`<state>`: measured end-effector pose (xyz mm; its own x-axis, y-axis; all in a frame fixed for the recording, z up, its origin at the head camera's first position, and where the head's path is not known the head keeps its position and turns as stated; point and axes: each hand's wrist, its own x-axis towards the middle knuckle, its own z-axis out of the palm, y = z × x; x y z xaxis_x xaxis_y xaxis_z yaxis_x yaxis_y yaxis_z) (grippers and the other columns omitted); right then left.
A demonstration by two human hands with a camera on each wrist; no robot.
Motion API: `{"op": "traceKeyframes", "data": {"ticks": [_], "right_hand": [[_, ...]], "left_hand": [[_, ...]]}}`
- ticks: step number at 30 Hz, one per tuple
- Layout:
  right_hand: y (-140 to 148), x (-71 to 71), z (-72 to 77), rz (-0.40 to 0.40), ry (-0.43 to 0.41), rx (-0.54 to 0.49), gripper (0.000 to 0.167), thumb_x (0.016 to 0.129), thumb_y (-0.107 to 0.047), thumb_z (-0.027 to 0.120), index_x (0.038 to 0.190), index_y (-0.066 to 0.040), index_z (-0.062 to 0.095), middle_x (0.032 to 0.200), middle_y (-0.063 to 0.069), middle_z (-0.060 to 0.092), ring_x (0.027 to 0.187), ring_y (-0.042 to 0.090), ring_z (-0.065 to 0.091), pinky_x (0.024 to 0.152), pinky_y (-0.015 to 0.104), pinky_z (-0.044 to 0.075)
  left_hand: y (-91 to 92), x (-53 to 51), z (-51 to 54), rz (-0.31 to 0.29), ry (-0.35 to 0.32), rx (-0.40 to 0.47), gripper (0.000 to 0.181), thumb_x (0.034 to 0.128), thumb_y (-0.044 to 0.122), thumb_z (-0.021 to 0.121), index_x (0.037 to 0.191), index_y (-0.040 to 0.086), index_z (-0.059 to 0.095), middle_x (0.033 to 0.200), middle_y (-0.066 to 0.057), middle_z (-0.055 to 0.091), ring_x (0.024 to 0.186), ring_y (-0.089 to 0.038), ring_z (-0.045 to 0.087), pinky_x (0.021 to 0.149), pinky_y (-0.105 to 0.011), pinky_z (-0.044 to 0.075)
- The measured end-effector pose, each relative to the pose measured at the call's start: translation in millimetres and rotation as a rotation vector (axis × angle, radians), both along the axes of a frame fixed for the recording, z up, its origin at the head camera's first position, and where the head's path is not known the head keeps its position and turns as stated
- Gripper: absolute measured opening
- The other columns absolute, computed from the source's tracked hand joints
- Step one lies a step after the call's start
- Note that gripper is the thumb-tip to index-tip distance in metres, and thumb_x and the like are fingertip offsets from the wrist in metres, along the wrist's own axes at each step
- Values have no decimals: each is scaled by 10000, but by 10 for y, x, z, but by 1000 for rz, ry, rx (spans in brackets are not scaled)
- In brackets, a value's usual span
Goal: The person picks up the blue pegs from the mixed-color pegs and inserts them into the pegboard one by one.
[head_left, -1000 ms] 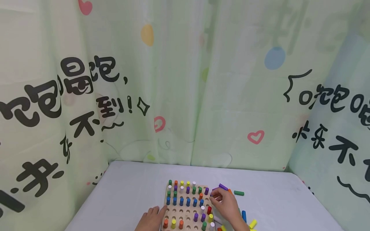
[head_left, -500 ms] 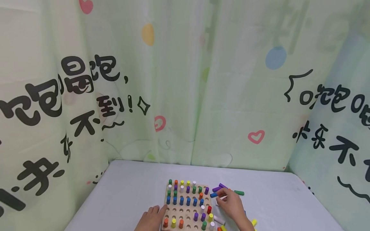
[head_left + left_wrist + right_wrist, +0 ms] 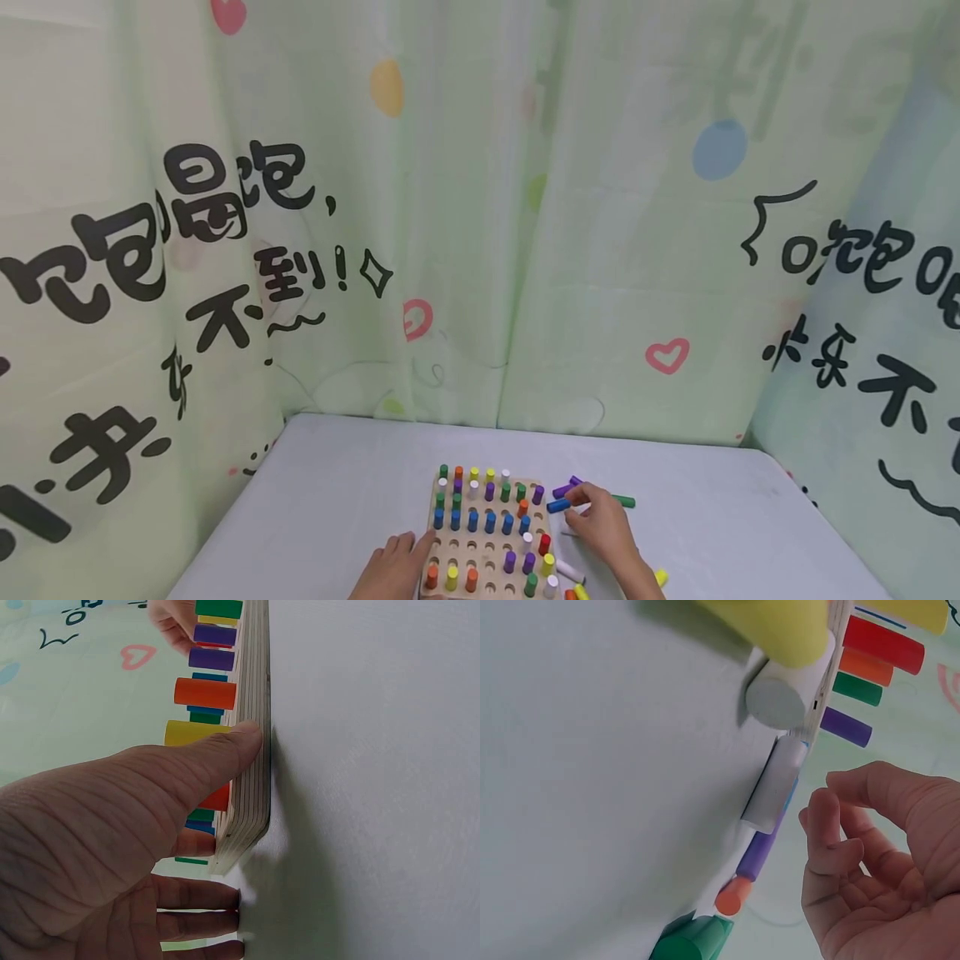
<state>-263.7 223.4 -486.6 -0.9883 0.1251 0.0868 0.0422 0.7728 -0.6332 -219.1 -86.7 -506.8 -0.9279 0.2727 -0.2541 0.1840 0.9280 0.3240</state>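
Observation:
My left hand (image 3: 393, 568) rests against the left edge of a wooden pegboard (image 3: 481, 556) holding rows of coloured pegs. In the left wrist view, the thumb (image 3: 244, 742) lies on the board's layered side and the other fingers stretch beside its corner. Right of the board, my right hand (image 3: 606, 523) hovers beside a loose blue peg (image 3: 558, 506). Its thumb and index fingertips nearly meet in the right wrist view, with nothing seen between them. There a white peg (image 3: 776, 784) lies past the fingertips, partly covering the blue one.
Purple pegs (image 3: 562, 492) and a green peg (image 3: 624, 502) lie loose at the board's far right. Nearer sit a white peg (image 3: 570, 572) and yellow pegs (image 3: 661, 577). A printed curtain (image 3: 465, 208) hangs behind the white table (image 3: 337, 467).
My right hand has drawn back rightward from the board's edge, uncovering the blue peg, which lies in about the same place since. The left hand keeps its place on the board.

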Motion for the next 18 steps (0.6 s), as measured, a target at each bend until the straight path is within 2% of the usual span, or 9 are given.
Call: {"op": "traceKeyframes", "data": {"ticks": [8,14,18], "right_hand": [[8,-80,-37,13,8,12,266,818,18,760,1082,12,725,1027,141,723,773,188,579,692,352,550],[6,-103,-66,6,-5,24,271,805,23,777,1070,12,720,1045,157,717,761,186,573,669,334,545],[-1,-130,-75,4,-24,27,266,805,19,781,1063,7,719,1064,160,713,760,191,561,681,337,552]], "left_hand": [[-40,2,-1,-36,30,46,826,833,582,776,1417,38,561,1209,-174,605,1112,-363,569,992,-566,488],[-52,9,12,-46,20,64,822,842,582,767,1422,38,555,1235,-190,604,1143,-376,570,1002,-570,485],[-79,30,22,-81,63,79,824,850,588,755,1420,30,552,1215,-193,610,1123,-376,578,965,-564,503]]}}
